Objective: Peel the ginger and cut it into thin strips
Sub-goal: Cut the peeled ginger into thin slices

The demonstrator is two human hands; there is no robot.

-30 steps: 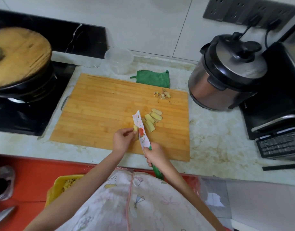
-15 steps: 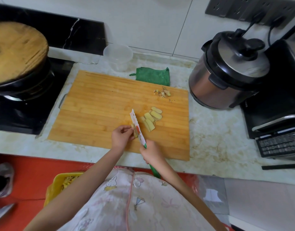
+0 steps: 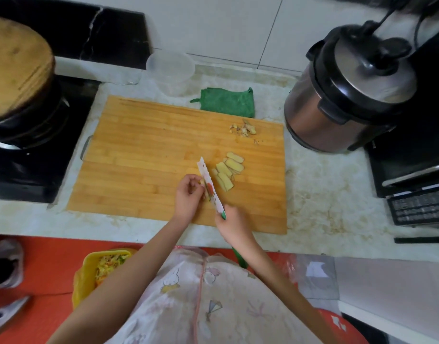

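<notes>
On the wooden cutting board (image 3: 144, 155) my left hand (image 3: 188, 196) pinches a small ginger piece (image 3: 205, 194), mostly hidden by my fingers and the blade. My right hand (image 3: 232, 223) grips the green handle of a white printed knife (image 3: 209, 186), whose blade stands against the ginger piece, tip pointing away from me. Several pale yellow ginger slices (image 3: 227, 172) lie just right of the blade. A small heap of ginger peel scraps (image 3: 244, 129) sits near the board's far right corner.
A pressure cooker (image 3: 350, 95) stands right of the board, a black appliance (image 3: 417, 170) beyond it. A green cloth (image 3: 226, 103) and a clear plastic tub (image 3: 170, 70) lie behind. A wok with a wooden lid (image 3: 15, 68) sits on the stove at left. A yellow bin (image 3: 89, 274) is below.
The knife blade has come down beside the ginger piece between my hands, and my left fingers have stayed on it. The slices and scraps lie as before; my head has leaned closer.
</notes>
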